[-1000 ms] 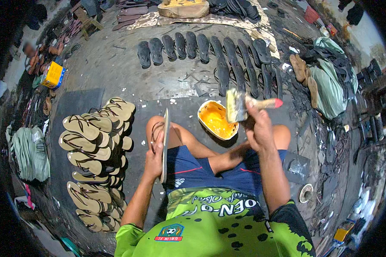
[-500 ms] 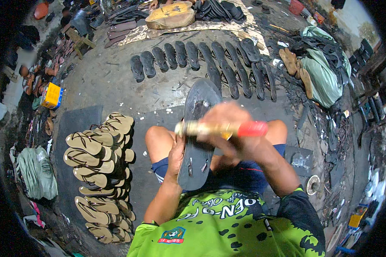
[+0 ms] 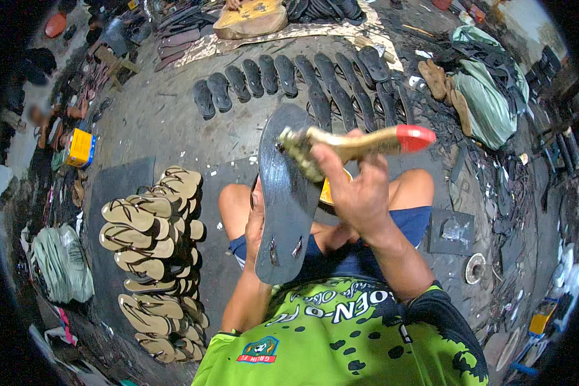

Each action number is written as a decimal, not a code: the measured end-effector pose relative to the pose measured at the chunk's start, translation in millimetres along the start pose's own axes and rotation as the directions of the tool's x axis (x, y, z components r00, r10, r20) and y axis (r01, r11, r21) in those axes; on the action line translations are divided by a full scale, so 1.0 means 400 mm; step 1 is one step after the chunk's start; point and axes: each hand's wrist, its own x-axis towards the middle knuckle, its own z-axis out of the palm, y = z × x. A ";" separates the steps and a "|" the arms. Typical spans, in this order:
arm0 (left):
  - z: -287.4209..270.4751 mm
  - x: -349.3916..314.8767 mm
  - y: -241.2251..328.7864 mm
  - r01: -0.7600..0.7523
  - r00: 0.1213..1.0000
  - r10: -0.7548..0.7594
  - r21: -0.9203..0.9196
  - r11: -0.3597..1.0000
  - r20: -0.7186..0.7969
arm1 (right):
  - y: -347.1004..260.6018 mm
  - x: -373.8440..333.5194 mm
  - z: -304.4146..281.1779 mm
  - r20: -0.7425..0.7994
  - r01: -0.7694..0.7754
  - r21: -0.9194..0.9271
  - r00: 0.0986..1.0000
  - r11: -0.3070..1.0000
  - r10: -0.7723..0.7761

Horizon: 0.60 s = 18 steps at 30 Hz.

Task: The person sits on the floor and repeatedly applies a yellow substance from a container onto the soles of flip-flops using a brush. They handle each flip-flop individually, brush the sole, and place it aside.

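A black sandal sole (image 3: 283,209) is tilted up in front of my lap, toe end away from me, with two small slits near its heel end. My left hand (image 3: 255,219) grips its left edge, the fingers partly hidden behind it. My right hand (image 3: 360,190) is closed round a brush (image 3: 350,143) with a wooden, red-tipped handle. Its pale bristles are at the sole's upper half, slightly blurred; whether they touch cannot be told. Part of the sole's surface looks wet and shiny. Behind the sole, a yellow container (image 3: 328,193) shows in part between my legs.
Piled tan flip-flops (image 3: 151,238) lie on the floor at the left. Rows of black sandals (image 3: 270,74) are laid out ahead. Green sacks (image 3: 486,106) stand at the right among scraps, and another person's hand (image 3: 233,4) rests by a wooden block (image 3: 251,20).
My right hand has drawn back to the right and the brush has risen, its red end now higher. The sole has shifted slightly left and up.
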 end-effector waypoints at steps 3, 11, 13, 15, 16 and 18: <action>0.059 -0.013 0.006 -0.030 0.976 0.011 -0.086 0.996 -0.216 | 0.036 0.068 -0.028 0.023 -0.309 0.201 0.950 0.930 0.311; 0.016 0.016 0.007 0.021 0.996 -0.044 -0.281 0.960 -0.076 | 0.076 -0.042 -0.053 0.070 0.236 -0.351 0.972 0.906 -0.226; 0.034 -0.008 0.020 0.093 0.992 -0.114 -0.303 0.949 -0.052 | 0.086 0.060 -0.076 -0.061 0.109 0.094 0.993 0.990 -0.104; 0.012 -0.002 0.012 0.141 0.990 -0.127 -0.402 0.905 0.062 | 0.021 0.147 -0.095 0.074 0.270 0.214 0.954 0.939 -0.291; -0.002 0.003 0.006 0.161 0.986 -0.122 -0.450 0.878 0.116 | 0.001 0.168 -0.098 0.181 0.319 0.233 0.914 0.919 -0.364; -0.043 0.037 -0.024 0.253 0.918 -0.009 -0.566 0.785 0.397 | 0.042 0.144 -0.077 0.372 0.401 0.117 0.830 0.908 -0.415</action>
